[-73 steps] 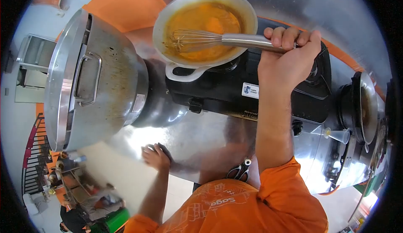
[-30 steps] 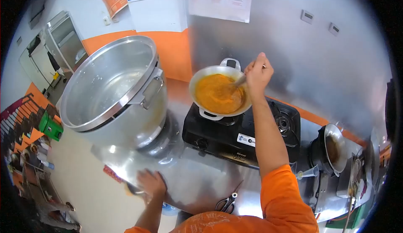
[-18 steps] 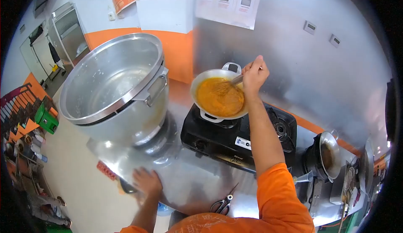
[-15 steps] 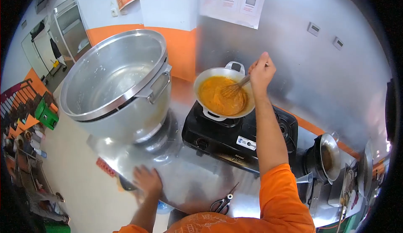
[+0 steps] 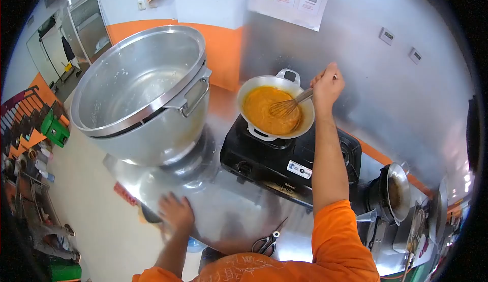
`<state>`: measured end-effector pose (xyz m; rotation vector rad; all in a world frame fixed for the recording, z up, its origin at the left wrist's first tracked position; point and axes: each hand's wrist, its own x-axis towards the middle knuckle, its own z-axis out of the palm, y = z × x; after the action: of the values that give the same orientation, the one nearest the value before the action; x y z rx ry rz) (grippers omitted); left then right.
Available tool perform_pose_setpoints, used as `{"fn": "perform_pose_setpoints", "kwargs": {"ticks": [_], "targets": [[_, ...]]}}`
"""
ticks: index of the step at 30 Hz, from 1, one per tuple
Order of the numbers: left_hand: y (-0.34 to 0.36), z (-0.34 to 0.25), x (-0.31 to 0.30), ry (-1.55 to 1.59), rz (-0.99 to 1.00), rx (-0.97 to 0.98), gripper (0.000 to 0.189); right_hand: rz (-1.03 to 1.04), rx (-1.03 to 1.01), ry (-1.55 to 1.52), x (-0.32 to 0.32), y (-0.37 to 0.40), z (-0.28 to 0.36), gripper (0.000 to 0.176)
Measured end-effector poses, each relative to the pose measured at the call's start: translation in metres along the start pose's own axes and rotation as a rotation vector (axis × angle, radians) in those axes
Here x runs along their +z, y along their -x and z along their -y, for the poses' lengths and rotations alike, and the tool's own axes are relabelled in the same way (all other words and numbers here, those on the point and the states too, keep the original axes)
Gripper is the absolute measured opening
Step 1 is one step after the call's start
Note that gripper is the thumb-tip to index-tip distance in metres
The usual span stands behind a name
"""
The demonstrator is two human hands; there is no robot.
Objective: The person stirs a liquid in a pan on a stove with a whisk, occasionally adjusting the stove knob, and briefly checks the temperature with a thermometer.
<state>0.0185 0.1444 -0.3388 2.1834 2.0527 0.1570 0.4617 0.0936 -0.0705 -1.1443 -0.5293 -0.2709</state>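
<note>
My right hand [image 5: 327, 86] is closed around the handle of a whisk [image 5: 287, 107]. The whisk's wires dip into thick orange-yellow sauce [image 5: 262, 110] inside a two-handled metal wok [image 5: 244, 90]. That wok sits on the left burner of a black gas stove [image 5: 264, 172]. My left hand [image 5: 175, 210] rests on the edge of the steel counter [image 5: 213, 216], fingers spread, holding nothing. A pair of scissors [image 5: 268, 242] lies on the counter between my arms.
A large metal pot [image 5: 168, 142] stands on the counter, left of the stove. Another wok [image 5: 400, 193] sits at the right, with a tray of utensils [image 5: 406, 236] nearby. Steel sheeting [image 5: 356, 43] backs the stove. A green bin [image 5: 55, 131] stands on the floor at left.
The whisk has shifted within the sauce, and my right hand has moved slightly right with it. My left hand stays at the counter edge. The whole view has tilted a little.
</note>
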Motion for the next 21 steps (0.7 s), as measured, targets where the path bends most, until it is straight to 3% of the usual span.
{"fn": "perform_pose_setpoints", "kwargs": {"ticks": [4, 7, 13, 19, 21], "targets": [[0.001, -0.002, 0.005, -0.016, -0.028, -0.002, 0.062, 0.026, 0.135, -0.141, -0.004, 0.001, 0.008, 0.045], [-0.001, -0.004, 0.005, -0.024, -0.03, -0.009, 0.062, -0.046, 0.123, -0.217, 0.007, 0.009, 0.0, 0.045], [0.001, 0.0, 0.004, -0.019, -0.024, 0.012, 0.061, -0.088, -0.111, 0.018, -0.001, 0.007, -0.014, 0.045], [0.002, -0.002, 0.005, -0.026, -0.056, 0.031, 0.06, -0.049, 0.136, -0.131, -0.001, 0.005, 0.004, 0.046], [0.0, -0.003, 0.007, -0.034, -0.04, 0.005, 0.06, -0.056, 0.093, -0.161, 0.008, 0.01, -0.003, 0.046]]}}
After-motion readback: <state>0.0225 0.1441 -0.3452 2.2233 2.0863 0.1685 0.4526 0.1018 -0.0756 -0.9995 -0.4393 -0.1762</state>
